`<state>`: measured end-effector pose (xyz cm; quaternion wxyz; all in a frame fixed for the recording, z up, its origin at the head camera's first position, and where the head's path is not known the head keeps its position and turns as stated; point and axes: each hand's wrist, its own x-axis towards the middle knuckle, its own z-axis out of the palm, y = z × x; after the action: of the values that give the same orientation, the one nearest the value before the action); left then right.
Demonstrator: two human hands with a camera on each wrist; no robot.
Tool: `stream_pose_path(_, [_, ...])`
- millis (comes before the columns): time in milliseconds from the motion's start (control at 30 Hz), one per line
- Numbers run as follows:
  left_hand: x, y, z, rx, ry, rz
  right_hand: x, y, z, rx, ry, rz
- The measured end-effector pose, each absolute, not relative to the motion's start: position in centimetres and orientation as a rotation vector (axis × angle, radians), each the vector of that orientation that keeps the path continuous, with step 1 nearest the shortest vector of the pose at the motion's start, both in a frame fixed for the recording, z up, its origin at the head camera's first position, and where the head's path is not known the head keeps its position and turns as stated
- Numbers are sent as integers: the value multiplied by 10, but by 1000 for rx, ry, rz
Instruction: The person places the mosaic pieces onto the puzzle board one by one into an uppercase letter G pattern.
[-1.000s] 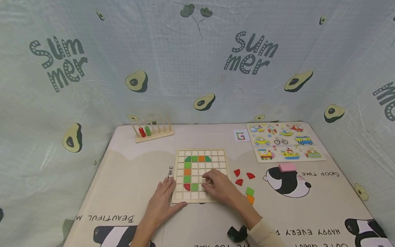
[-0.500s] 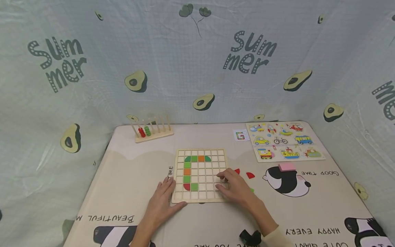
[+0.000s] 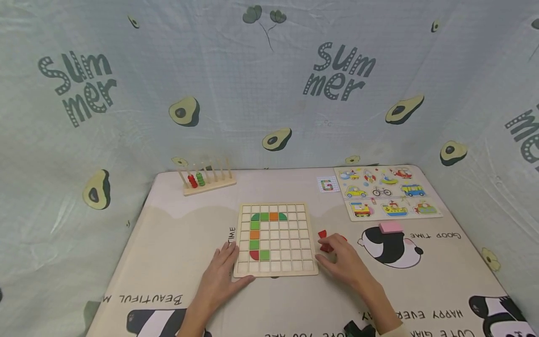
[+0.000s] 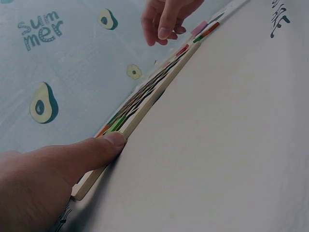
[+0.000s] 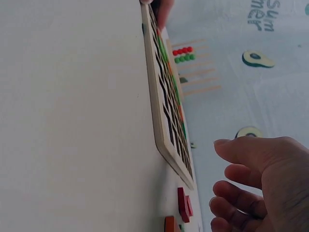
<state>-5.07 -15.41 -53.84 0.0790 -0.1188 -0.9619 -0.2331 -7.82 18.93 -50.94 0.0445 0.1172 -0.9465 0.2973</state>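
A wooden grid board (image 3: 290, 267) lies on the table, with green, orange and red pieces in its cells forming a C-like outline. My left hand (image 3: 220, 271) rests at its lower left corner, fingers along the left side. In the left wrist view the thumb (image 4: 104, 150) presses on the board's near edge. My right hand (image 3: 347, 262) hovers just right of the board, fingers loosely bent and holding nothing. Red quarter-circle pieces (image 3: 322, 234) lie beside and partly behind its fingers. An orange piece (image 5: 171, 224) shows below the board's corner in the right wrist view.
A pattern card (image 3: 328, 185) and a vehicle picture board (image 3: 393, 194) lie at the back right, with a pink block (image 3: 390, 227) in front. A wooden peg rack (image 3: 210, 186) with red and green beads stands back left. A black object (image 3: 358, 329) sits by the right forearm.
My right hand has moved right, from over the grid board to beside the red pieces, covering the green and orange squares in the head view. The left hand has stayed in place.
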Motion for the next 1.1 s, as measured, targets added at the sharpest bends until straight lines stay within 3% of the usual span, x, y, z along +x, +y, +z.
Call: stream_pose_path(1100, [-51,-154,-538,-369,-2871,-663,-48,235,-514,101,-3107,815])
